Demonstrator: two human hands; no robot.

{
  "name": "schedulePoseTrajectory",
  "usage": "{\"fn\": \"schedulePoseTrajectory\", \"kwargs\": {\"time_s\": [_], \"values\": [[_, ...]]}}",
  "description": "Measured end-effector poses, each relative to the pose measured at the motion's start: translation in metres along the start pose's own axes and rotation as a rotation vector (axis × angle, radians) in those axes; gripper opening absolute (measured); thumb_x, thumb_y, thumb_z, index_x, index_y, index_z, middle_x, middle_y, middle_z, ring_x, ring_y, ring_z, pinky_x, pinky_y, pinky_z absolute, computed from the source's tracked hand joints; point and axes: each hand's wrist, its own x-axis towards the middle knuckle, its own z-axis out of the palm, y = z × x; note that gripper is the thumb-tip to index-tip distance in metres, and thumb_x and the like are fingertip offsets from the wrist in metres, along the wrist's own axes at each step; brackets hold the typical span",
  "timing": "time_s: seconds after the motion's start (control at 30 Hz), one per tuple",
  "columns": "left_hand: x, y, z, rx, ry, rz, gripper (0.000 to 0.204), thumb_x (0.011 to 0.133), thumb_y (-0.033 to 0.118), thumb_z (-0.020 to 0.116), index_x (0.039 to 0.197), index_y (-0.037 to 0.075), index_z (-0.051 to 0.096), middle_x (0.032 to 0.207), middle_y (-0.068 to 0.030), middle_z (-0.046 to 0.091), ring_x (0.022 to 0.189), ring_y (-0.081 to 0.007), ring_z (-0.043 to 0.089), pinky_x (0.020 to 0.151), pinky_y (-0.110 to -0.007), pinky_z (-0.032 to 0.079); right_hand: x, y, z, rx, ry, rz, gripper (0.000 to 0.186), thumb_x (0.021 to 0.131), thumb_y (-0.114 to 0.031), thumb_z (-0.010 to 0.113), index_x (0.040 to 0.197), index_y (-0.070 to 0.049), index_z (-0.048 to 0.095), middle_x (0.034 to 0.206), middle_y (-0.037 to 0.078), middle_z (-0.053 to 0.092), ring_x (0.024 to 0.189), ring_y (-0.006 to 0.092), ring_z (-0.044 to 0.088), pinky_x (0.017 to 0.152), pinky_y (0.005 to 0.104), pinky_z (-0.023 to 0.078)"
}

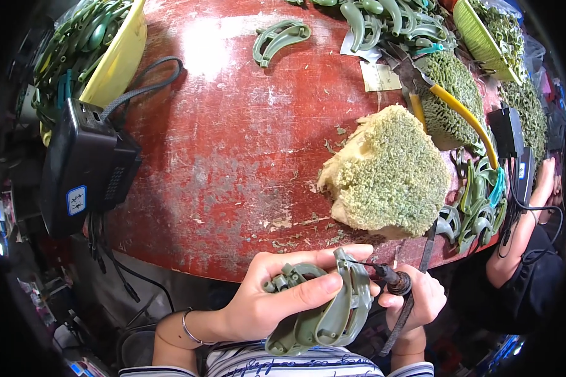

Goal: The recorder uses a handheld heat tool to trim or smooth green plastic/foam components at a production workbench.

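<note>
My left hand (283, 289) is wrapped round a bunch of green curved plastic pieces (333, 314), its thumb pressed across them. My right hand (418, 301) grips a dark handheld tool (396, 281) with a thin pointed tip. That tip reaches to the upper end of the front plastic piece; whether it touches cannot be made out. A grey strap or cord (401, 323) hangs down past my right hand. Just beyond both hands, a pale foam-like block (390, 173), coated with green crumbs, rests on the red table (233, 188).
A yellow basket (122, 56) of green parts and a black power box (85, 169) stand at left. Yellow-handled pliers (459, 107), loose green pieces (478, 207) and a green basket (487, 38) lie right. Another person's arm (528, 220) shows at far right.
</note>
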Motion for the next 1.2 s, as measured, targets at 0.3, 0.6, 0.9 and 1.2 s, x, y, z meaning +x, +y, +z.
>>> {"fn": "schedulePoseTrajectory", "kwargs": {"time_s": [0.3, 0.6, 0.9, 1.2], "values": [[-0.0005, 0.0027, 0.0001, -0.041, -0.001, -0.002, 0.045, 0.089, 0.013, 0.044, 0.129, -0.006, 0.033, 0.104, -0.0141, 0.059, 0.098, -0.014, 0.054, 0.09, -0.027, 0.038, 0.0057, -0.0008, -0.0051, -0.031, -0.058, -0.02, 0.047, 0.063, -0.038, 0.074, 0.08, 0.002, 0.059, 0.055, 0.005, 0.055, 0.045, 0.017, 0.055, 0.043, 0.0252, 0.043], [-0.0002, 0.0021, -0.0007, -0.052, 0.004, -0.005, 0.045, 0.089, 0.012, 0.044, 0.129, -0.006, 0.032, 0.104, -0.0149, 0.059, 0.097, -0.0134, 0.054, 0.09, -0.026, 0.038, 0.0057, -0.001, -0.0062, -0.027, -0.094, 0.007, 0.048, 0.062, -0.038, 0.074, 0.083, 0.003, 0.059, 0.06, 0.007, 0.059, 0.049, 0.0178, 0.058, 0.046, 0.0251, 0.045], [0.0001, 0.002, -0.0015, -0.065, -0.006, -0.005, 0.046, 0.089, 0.013, 0.044, 0.129, -0.005, 0.032, 0.105, -0.0154, 0.059, 0.098, -0.0138, 0.053, 0.091, -0.027, 0.037, 0.0062, -0.0016, -0.0059, -0.04, -0.092, 0.012, 0.048, 0.062, -0.038, 0.075, 0.081, 0.002, 0.059, 0.059, 0.007, 0.058, 0.048, 0.018, 0.058, 0.045, 0.0251, 0.045], [0.0007, 0.0001, -0.0032, -0.075, -0.018, 0.003, 0.046, 0.09, 0.014, 0.044, 0.13, -0.005, 0.032, 0.105, -0.0155, 0.059, 0.099, -0.0141, 0.053, 0.091, -0.027, 0.037, 0.0059, -0.0009, -0.0049, -0.057, -0.076, 0.004, 0.048, 0.061, -0.039, 0.075, 0.079, 0.002, 0.059, 0.056, 0.006, 0.056, 0.046, 0.0178, 0.056, 0.044, 0.0249, 0.043]]}}
